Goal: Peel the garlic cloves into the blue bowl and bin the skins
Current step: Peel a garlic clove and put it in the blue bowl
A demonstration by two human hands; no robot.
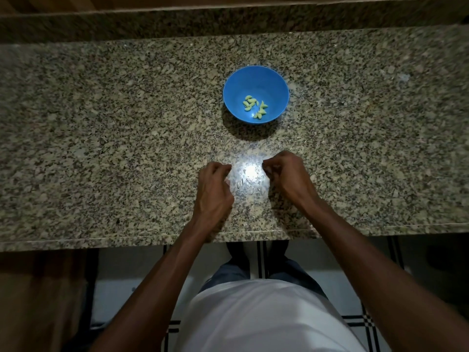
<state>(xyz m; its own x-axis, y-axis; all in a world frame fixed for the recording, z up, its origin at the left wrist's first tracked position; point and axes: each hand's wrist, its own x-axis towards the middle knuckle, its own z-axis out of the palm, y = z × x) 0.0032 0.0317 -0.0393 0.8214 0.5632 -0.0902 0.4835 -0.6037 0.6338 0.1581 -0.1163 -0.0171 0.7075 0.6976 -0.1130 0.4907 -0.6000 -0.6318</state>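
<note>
I have one view only: a wide-angle head camera looking forward and steeply down over the speckled granite countertop, close above it. The counter's front edge crosses the lower frame; my torso fills the bottom.

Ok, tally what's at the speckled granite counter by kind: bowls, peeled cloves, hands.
Round blue plastic bowl: 1
Pale green peeled garlic cloves in the bowl: about 10, clumped and hard to separate
Bare hands: 2, left hand and right hand
Total: about 13
</note>
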